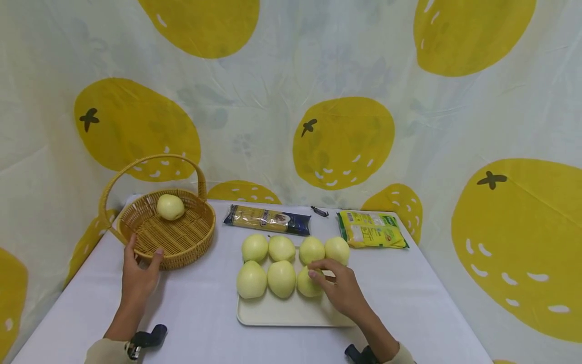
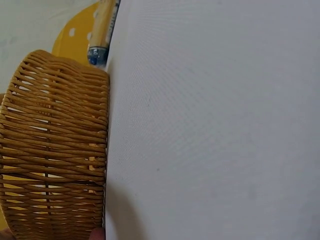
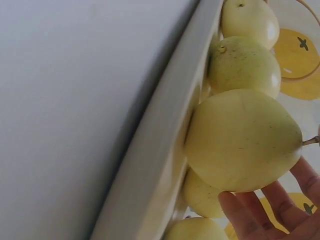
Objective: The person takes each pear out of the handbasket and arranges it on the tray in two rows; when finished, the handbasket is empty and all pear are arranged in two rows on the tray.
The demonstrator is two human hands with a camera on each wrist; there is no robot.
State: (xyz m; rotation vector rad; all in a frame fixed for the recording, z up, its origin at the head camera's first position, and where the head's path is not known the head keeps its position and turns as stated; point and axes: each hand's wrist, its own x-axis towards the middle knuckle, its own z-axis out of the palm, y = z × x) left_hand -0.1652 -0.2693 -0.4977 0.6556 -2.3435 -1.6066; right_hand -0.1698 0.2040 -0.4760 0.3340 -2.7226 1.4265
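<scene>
A round wicker basket point(image 1: 188, 253) with a tall arched handle stands at the left, a pale yellow-green pear point(image 1: 170, 207) inside it. My left hand point(image 1: 138, 278) holds the basket's near wall between thumb and fingers; only fingertips show at the bottom of the left wrist view. Several more pears point(image 1: 252, 279) sit in two rows on a cream tray point(image 1: 291, 316). My right hand point(image 1: 341, 290) curls its fingers and thumb round the right-hand pear point(image 3: 242, 142) of the near row. In the right wrist view its fingers point(image 3: 285, 202) lie against that pear's side, near the stem.
Behind the tray lies a long pasta packet point(image 1: 268, 219), with a small dark object point(image 1: 320, 211) beyond its right end. A yellow-green packet point(image 1: 373, 230) is at the back right. A fruit-patterned cloth point(image 1: 273, 101) hangs behind the white-covered table point(image 1: 195, 313).
</scene>
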